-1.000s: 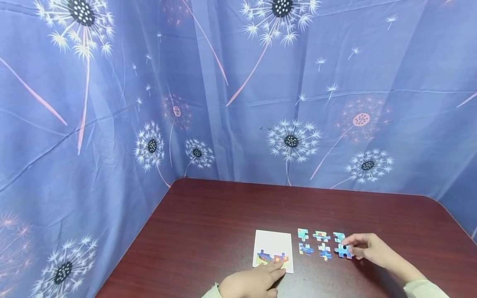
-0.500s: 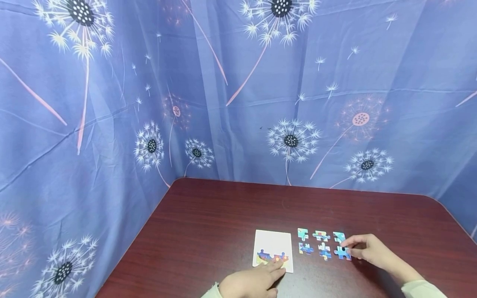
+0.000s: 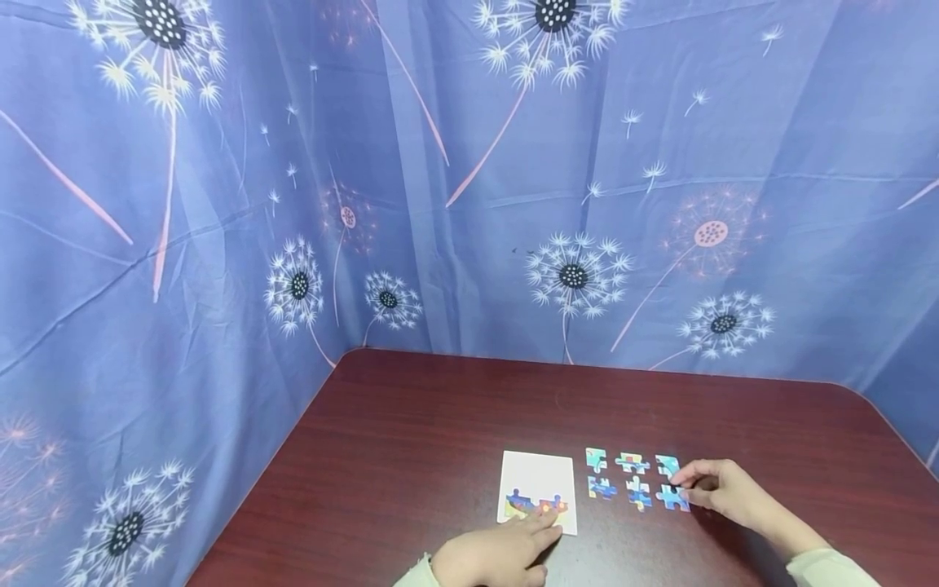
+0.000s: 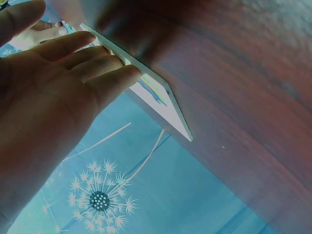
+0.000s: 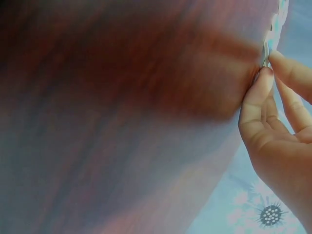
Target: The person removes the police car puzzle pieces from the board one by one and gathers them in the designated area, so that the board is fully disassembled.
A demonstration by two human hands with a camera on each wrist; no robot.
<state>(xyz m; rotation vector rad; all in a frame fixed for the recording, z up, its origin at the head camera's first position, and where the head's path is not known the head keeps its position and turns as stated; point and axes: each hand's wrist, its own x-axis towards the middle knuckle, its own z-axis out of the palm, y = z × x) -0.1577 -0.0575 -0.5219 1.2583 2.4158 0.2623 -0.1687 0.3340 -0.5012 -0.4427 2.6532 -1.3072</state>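
My left hand (image 3: 495,554) rests with its fingers extended on the lower edge of a white puzzle board (image 3: 539,471). Along the board's lower part lie fitted colourful pieces (image 3: 521,503), partly covered by my fingers. In the left wrist view, the left hand (image 4: 63,87) lies across the edge of the tilted-looking board (image 4: 170,112). To the right, my right hand (image 3: 729,493) pinches a blue puzzle piece (image 3: 671,498) at its right side, with thumb and index finger. That piece lies at or close to the tabletop. The right wrist view shows the right hand (image 5: 278,122) with fingertips at a thin edge.
Several loose puzzle pieces stand in two rows between the board and my right hand, among them a teal corner piece (image 3: 594,460) and a blue-yellow piece (image 3: 638,494). The dark red wooden table (image 3: 411,432) ends at a blue dandelion-patterned curtain (image 3: 469,269).
My right hand and the blue puzzle piece have shifted very slightly left. The left hand stays in place on the board.
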